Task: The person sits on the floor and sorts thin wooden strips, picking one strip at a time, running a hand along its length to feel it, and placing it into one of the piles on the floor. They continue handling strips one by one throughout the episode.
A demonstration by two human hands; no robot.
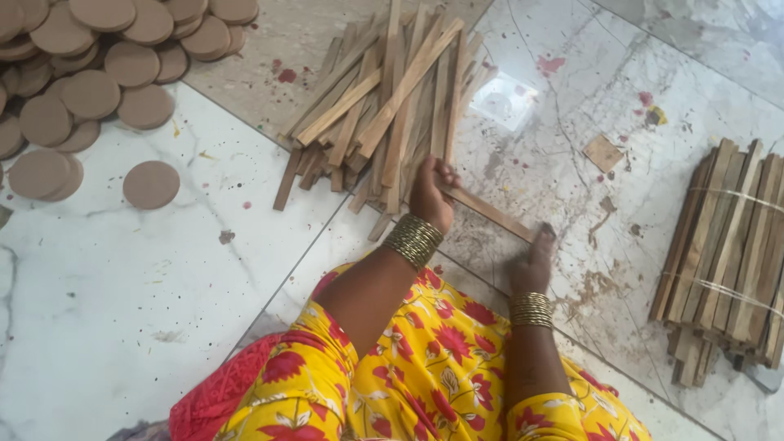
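Wood strip [490, 212], thin, stiff and likely light, is lying on the marble floor [122, 327] at 4 o'clock of the loose strip pile [384, 106], with left hand [430, 192] closing round one end and right hand [535, 261] pinching the other, ends offering the surest grip.

A home floor serving as a craft workspace, by the look of it. Polished marble tiles [122, 294], stained with red spots, carry the materials straight on the ground: a loose heap of wooden slats [384, 106], a tied bundle of slats [727, 245], a pile of round brown discs [90, 73]. The worker sits on the floor itself.
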